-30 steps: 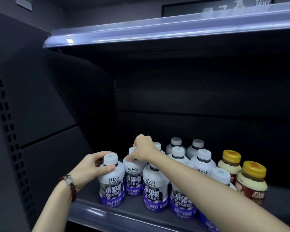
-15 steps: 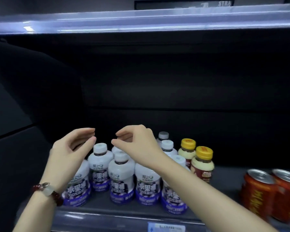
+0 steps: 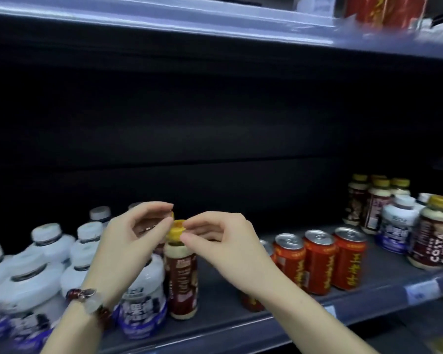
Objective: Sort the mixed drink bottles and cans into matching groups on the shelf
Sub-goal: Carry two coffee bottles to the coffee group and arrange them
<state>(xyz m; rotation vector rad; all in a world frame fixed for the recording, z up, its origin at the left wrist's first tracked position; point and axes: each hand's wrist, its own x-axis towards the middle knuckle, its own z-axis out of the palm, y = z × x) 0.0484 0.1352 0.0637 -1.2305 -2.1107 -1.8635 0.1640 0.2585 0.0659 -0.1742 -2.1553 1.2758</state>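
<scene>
Shifted rightward since half a second ago, off the white-capped bottles (image 3: 49, 254). Now both at one yellow-capped coffee bottle (image 3: 180, 274) on the shelf (image 3: 241, 325): right hand (image 3: 223, 247) fingers pinching its cap, left hand (image 3: 128, 241) fingers narrowed beside it. Red cans (image 3: 317, 261) to the right; mixed bottles (image 3: 399, 221) beyond.

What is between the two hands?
In the head view, the yellow cap of a brown coffee bottle sits between the left hand and right hand.
</scene>
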